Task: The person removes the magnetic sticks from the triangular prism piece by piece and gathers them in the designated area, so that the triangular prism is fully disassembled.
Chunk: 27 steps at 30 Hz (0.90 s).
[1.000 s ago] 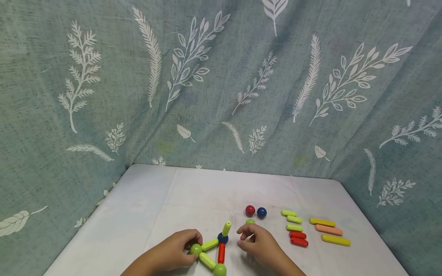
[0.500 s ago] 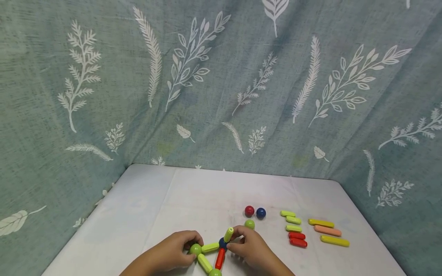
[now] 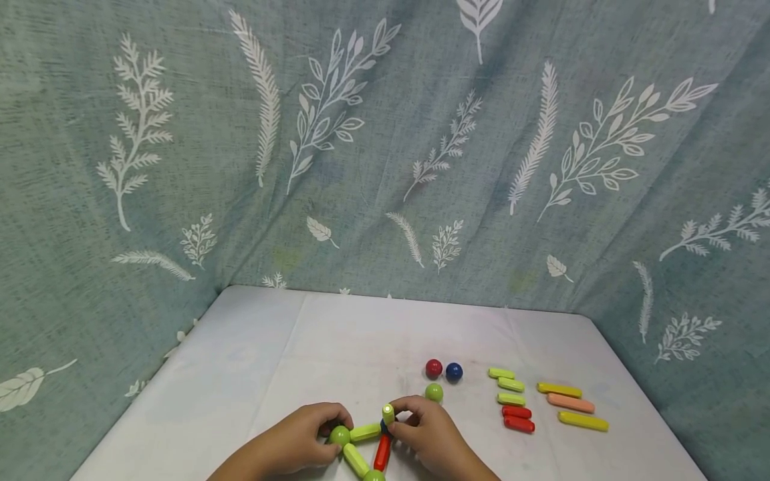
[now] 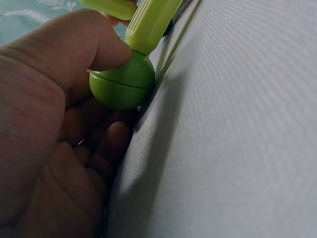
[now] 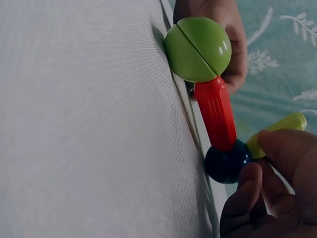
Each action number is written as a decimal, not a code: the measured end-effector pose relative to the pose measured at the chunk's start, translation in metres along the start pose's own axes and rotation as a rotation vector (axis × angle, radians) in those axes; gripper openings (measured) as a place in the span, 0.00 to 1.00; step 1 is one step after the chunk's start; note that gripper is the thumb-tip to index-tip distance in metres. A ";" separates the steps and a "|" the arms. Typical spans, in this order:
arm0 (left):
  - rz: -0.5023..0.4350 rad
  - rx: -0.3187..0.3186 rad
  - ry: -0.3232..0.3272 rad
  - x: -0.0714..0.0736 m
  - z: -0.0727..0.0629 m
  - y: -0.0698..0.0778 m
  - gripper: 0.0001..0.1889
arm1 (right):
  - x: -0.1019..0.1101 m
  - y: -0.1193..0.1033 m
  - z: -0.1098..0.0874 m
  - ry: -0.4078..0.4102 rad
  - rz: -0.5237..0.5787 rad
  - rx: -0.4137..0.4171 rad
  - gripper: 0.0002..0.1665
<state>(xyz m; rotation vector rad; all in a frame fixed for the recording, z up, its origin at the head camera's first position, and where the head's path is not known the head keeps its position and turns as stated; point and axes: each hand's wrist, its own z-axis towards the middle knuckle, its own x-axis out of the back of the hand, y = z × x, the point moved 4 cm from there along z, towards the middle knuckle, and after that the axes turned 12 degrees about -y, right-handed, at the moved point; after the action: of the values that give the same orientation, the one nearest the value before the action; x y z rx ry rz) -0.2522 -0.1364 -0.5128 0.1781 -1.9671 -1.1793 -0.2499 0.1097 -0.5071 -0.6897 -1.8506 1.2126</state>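
Observation:
On the white table lies a triangle of toy rods and balls. My left hand (image 3: 303, 437) grips the green ball (image 4: 124, 82) at its left corner, thumb on top. At the upper right corner, my right hand (image 3: 430, 431) pinches the yellow-green rod (image 5: 297, 120) that sticks up from the dark blue ball (image 5: 228, 161), thumb and fingers close to the ball. A red rod (image 5: 216, 114) runs from the blue ball to another green ball (image 5: 198, 49) at the near corner. Yellow-green rods (image 3: 365, 432) form the other two sides.
Beyond the right hand sit a loose red ball (image 3: 434, 368), a blue ball (image 3: 454, 372) and a green ball (image 3: 434, 392). Short yellow-green rods (image 3: 510, 385), red rods (image 3: 519, 424) and longer yellow and orange rods (image 3: 570, 402) lie to the right. A patterned curtain (image 3: 373, 147) surrounds the table.
My right hand has moved left to the blue ball corner and now pinches the upright yellow-green rod, which has shifted slightly left. The near green ball moved slightly left and nearer; my left hand stays put.

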 end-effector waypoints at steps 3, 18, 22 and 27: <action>-0.001 -0.001 0.002 0.000 0.000 0.000 0.14 | 0.000 -0.001 0.000 -0.006 -0.006 -0.004 0.13; -0.004 -0.011 0.015 0.000 -0.001 0.000 0.14 | 0.001 -0.001 -0.001 0.007 -0.038 0.084 0.12; -0.008 -0.015 0.014 0.000 -0.001 -0.001 0.14 | 0.001 -0.002 -0.001 0.014 -0.061 0.078 0.13; -0.007 -0.019 0.016 0.000 -0.002 0.000 0.14 | 0.001 -0.002 -0.001 0.016 -0.087 0.082 0.13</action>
<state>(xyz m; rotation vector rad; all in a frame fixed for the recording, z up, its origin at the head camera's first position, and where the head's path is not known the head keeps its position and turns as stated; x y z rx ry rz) -0.2506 -0.1376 -0.5126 0.1841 -1.9429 -1.1968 -0.2500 0.1103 -0.5050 -0.5667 -1.7890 1.2163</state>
